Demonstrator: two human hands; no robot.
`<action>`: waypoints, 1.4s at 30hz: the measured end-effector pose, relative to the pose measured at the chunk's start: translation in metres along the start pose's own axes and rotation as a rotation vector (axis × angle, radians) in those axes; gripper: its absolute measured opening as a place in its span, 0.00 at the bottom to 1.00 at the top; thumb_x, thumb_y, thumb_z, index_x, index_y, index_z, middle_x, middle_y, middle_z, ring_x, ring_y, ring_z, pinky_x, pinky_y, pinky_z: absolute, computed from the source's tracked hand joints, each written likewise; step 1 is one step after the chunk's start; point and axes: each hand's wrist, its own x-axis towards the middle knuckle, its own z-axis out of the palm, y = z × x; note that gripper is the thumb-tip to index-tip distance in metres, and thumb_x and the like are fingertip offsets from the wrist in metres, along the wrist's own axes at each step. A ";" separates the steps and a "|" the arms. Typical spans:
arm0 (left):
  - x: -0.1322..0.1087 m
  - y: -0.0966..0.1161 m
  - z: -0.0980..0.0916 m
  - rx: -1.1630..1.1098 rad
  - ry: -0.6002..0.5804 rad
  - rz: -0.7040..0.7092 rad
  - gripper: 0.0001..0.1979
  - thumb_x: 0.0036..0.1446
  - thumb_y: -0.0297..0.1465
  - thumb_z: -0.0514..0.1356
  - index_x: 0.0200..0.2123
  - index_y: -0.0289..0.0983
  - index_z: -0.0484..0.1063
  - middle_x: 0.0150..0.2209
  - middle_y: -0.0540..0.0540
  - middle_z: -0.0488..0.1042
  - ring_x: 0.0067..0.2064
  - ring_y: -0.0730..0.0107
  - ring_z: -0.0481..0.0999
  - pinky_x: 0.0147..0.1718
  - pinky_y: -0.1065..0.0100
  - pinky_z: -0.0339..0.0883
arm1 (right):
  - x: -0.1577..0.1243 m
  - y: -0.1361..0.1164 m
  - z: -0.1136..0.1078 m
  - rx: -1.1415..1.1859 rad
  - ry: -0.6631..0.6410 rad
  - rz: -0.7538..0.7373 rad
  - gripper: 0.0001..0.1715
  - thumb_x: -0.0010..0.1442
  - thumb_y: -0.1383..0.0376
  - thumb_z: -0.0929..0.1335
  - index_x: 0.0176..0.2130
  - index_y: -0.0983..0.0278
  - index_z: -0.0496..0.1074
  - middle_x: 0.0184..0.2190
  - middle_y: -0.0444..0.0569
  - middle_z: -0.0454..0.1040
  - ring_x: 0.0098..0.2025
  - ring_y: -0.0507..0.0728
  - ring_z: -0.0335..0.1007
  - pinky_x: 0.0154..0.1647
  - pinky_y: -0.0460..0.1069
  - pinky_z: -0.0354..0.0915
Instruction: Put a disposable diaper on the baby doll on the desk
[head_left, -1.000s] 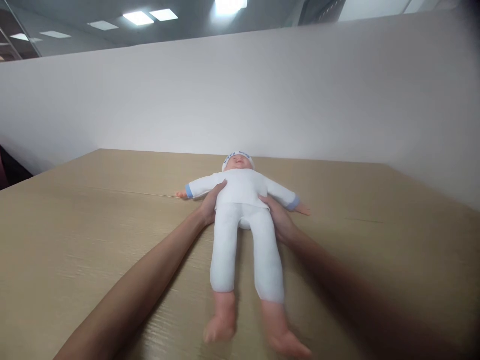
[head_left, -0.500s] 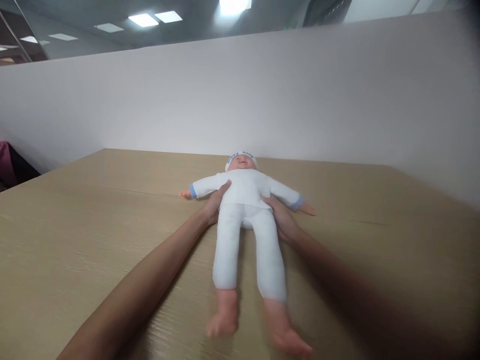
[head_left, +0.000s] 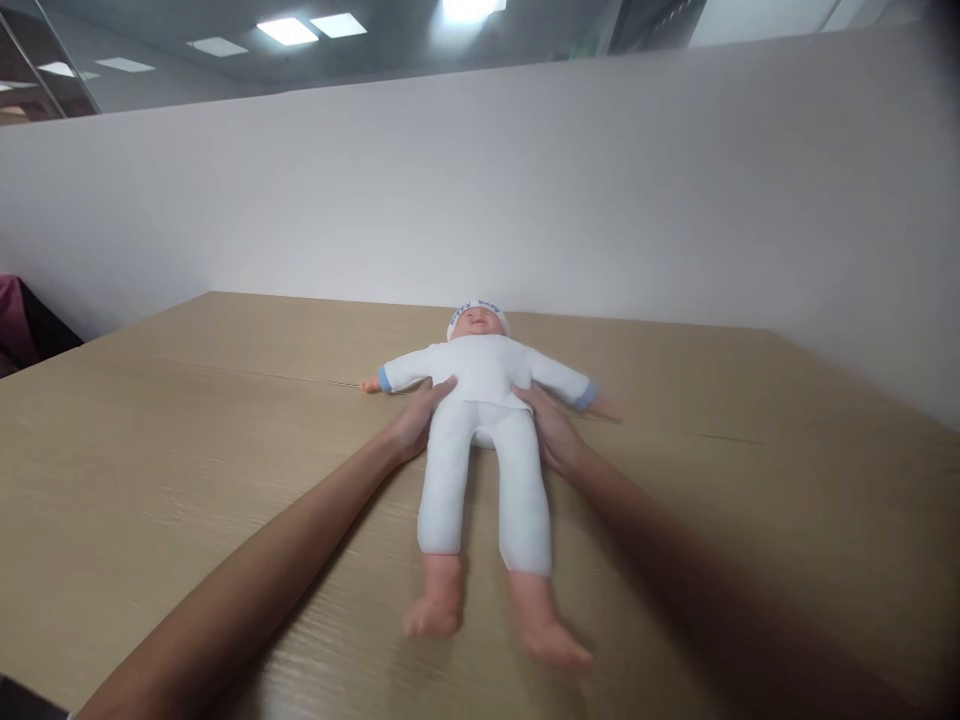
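A baby doll (head_left: pixel 487 370) in a white top and trousers lies face up on the table, its head away from me and its bare feet toward me. It wears a white cap (head_left: pixel 478 306) with blue lettering, and its sleeves end in blue cuffs. My left hand (head_left: pixel 420 415) grips the doll's waist from the left, thumb on the front of the top. From the right, my right hand (head_left: pixel 551 425) holds the other side of the waist, its thumb also on top. The other fingers of both hands are largely hidden beside and under the doll.
The wood-grain table (head_left: pixel 187 480) carries a thin seam running across it. Behind its far edge rises a pale partition (head_left: pixel 480 190). A dark and maroon item (head_left: pixel 19 325) sits beyond the table at the far left.
The doll has shifted slightly away from me and to the left, its feet now farther from the bottom edge. Both hands keep hold of its waist.
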 end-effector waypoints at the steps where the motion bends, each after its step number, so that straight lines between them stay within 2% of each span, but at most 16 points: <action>1: -0.003 0.000 0.000 0.006 -0.001 0.004 0.32 0.63 0.44 0.74 0.64 0.37 0.73 0.62 0.34 0.81 0.68 0.38 0.78 0.70 0.41 0.70 | -0.001 0.000 0.001 0.000 -0.002 0.000 0.32 0.55 0.57 0.81 0.58 0.54 0.79 0.56 0.44 0.85 0.63 0.65 0.80 0.65 0.59 0.78; 5: -0.009 0.001 0.002 0.045 -0.015 0.027 0.31 0.64 0.42 0.73 0.65 0.40 0.72 0.65 0.37 0.79 0.67 0.41 0.78 0.69 0.42 0.70 | -0.001 -0.001 0.002 0.005 0.000 -0.011 0.33 0.55 0.57 0.81 0.59 0.54 0.79 0.56 0.44 0.85 0.63 0.65 0.80 0.66 0.60 0.77; 12: -0.005 0.000 0.000 0.091 -0.015 0.031 0.24 0.68 0.42 0.69 0.64 0.43 0.74 0.62 0.43 0.82 0.67 0.38 0.77 0.69 0.44 0.70 | -0.004 -0.003 0.005 0.011 -0.004 -0.032 0.30 0.56 0.55 0.81 0.57 0.53 0.79 0.58 0.43 0.84 0.64 0.65 0.79 0.69 0.59 0.75; 19: -0.004 -0.002 0.001 0.091 0.007 0.049 0.27 0.65 0.44 0.72 0.62 0.41 0.73 0.64 0.40 0.80 0.68 0.38 0.76 0.72 0.42 0.67 | -0.008 -0.002 0.006 -0.026 0.056 -0.041 0.28 0.57 0.53 0.82 0.55 0.54 0.80 0.58 0.46 0.84 0.63 0.65 0.80 0.65 0.59 0.78; 28: -0.004 -0.002 0.002 0.099 0.019 0.051 0.23 0.67 0.45 0.70 0.60 0.43 0.73 0.63 0.40 0.80 0.68 0.37 0.76 0.71 0.42 0.68 | -0.017 -0.013 0.013 -0.032 -0.049 0.001 0.43 0.50 0.58 0.85 0.63 0.54 0.76 0.62 0.48 0.82 0.65 0.69 0.78 0.66 0.62 0.77; 34: -0.005 -0.001 0.003 0.104 0.016 0.059 0.23 0.66 0.44 0.71 0.59 0.43 0.73 0.62 0.42 0.81 0.70 0.34 0.73 0.71 0.43 0.68 | -0.021 -0.015 0.016 -0.045 -0.063 0.007 0.44 0.50 0.59 0.84 0.63 0.55 0.75 0.62 0.51 0.82 0.66 0.71 0.76 0.66 0.61 0.76; 42: -0.004 -0.001 0.001 0.119 0.022 0.049 0.28 0.65 0.44 0.72 0.62 0.40 0.72 0.66 0.37 0.78 0.67 0.40 0.77 0.70 0.44 0.70 | -0.017 -0.009 0.011 -0.062 -0.085 -0.001 0.50 0.50 0.57 0.84 0.68 0.50 0.72 0.66 0.49 0.79 0.68 0.73 0.74 0.67 0.63 0.75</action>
